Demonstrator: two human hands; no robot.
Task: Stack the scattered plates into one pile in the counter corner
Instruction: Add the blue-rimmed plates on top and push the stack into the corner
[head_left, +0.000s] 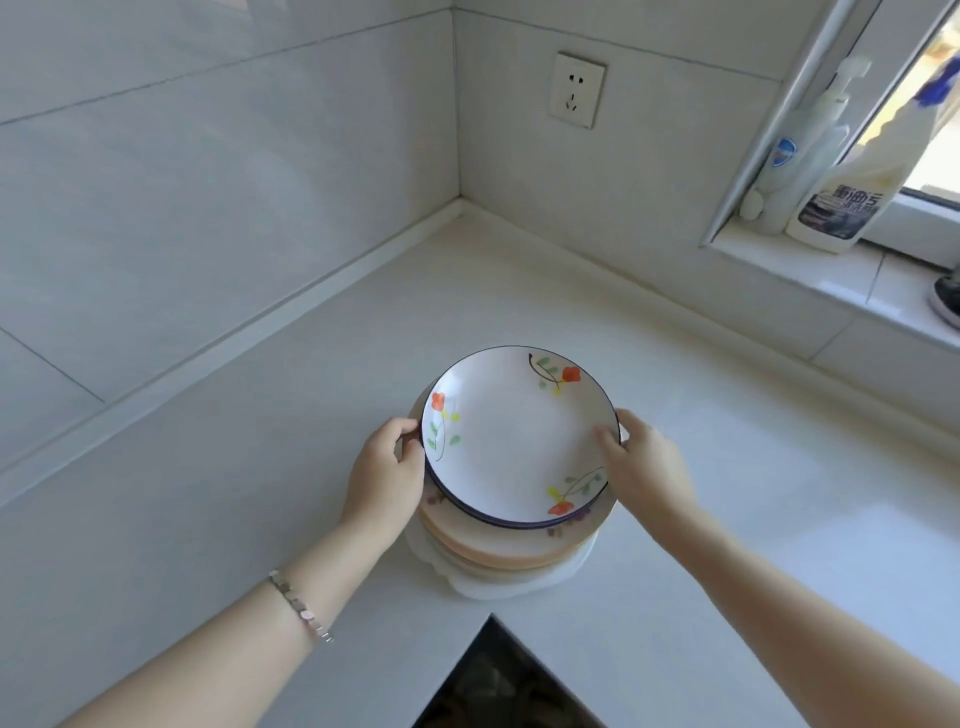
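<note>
A pile of plates (498, 556) is in front of me over the white counter (332, 395), close to its inner front edge. The top plate (519, 436) is white with a dark rim and orange flowers. Under it lie peach-coloured plates and a white scalloped one at the bottom. My left hand (387, 467) grips the pile's left side, fingers curled on the rim. On the right side, my right hand (644, 462) holds the pile with the thumb on the top plate's rim. Whether the pile rests on the counter or is lifted I cannot tell.
The counter corner (460, 208) where the two tiled walls meet lies beyond the pile. A wall socket (576, 89) is above it. On the window sill at the right stand a cleaner bottle (841, 202) and a pump bottle (795, 156). A dark floor gap (498, 680) opens below the counter edge.
</note>
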